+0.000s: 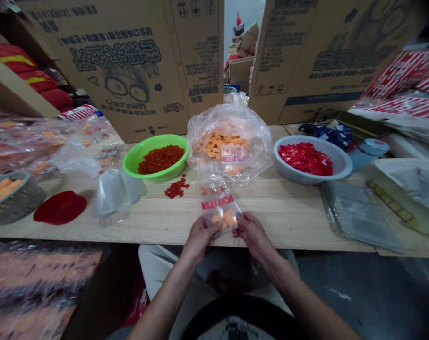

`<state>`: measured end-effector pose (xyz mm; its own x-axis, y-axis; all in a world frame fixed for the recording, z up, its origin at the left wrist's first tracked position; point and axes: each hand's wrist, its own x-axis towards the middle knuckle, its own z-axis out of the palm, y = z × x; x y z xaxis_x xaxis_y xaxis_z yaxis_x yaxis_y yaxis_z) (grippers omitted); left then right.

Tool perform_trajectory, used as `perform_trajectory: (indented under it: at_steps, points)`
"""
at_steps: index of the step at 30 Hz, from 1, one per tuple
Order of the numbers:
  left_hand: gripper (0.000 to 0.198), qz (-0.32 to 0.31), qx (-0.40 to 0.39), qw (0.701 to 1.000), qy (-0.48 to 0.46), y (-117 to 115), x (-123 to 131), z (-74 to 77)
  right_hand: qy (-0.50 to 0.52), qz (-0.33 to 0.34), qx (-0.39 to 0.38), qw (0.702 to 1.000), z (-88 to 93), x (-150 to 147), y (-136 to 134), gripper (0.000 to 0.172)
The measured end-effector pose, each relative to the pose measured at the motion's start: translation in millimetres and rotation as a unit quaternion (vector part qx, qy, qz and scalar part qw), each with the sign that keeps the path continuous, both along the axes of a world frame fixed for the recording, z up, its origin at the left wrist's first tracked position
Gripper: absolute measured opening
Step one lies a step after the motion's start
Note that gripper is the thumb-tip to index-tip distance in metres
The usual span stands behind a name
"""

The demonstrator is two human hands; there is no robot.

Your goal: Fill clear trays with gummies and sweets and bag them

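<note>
Both hands grip a clear plastic bag (219,209) at the table's front edge, with orange pieces in its near end and two small red packets across it. My left hand (199,236) pinches its left side, and my right hand (252,232) pinches the right side. Farther up lie small red-orange pieces under clear plastic. Behind that stands a large open plastic bag (259,137) of orange pieces. A green bowl (125,163) of dark orange-red bits is to the left, with a loose pile (176,188) before it. On the right, a pale blue bowl (296,177) holds red packets.
Clear plastic sheets (111,189), a red bowl (60,208) and a grey basket (16,208) stand at left. More flat plastic bags (356,215) and a white tray (406,174) are at right. Tall cardboard boxes (179,66) wall the back. Packed bags (40,283) lie low at left.
</note>
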<state>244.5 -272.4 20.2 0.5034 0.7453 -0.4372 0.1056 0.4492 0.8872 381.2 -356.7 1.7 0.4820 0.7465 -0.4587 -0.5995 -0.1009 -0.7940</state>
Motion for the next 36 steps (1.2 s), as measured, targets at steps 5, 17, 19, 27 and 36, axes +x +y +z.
perform_trajectory:
  at_steps: [5,17,19,27,36]
  points:
    - [0.098,-0.068,0.411,0.885,0.207,-8,-13,-21.0,-0.174,0.146,-0.111,0.967,6.9,4,-3,0.025]
    - [0.047,-0.167,0.591,0.759,0.217,11,-28,-42.1,-0.721,0.386,-0.035,0.574,3.3,13,9,0.074]
    - [0.07,-0.163,0.577,0.771,0.216,21,-33,-37.0,-0.738,0.372,-0.002,0.562,-6.2,6,9,0.067]
    - [0.036,-0.176,0.574,0.778,0.185,33,-39,-51.1,-0.752,0.339,-0.046,0.563,9.2,-9,5,0.04]
    - [0.024,-0.128,0.575,0.801,0.11,15,-43,-31.1,-0.744,0.37,0.033,0.556,13.1,-12,16,0.044]
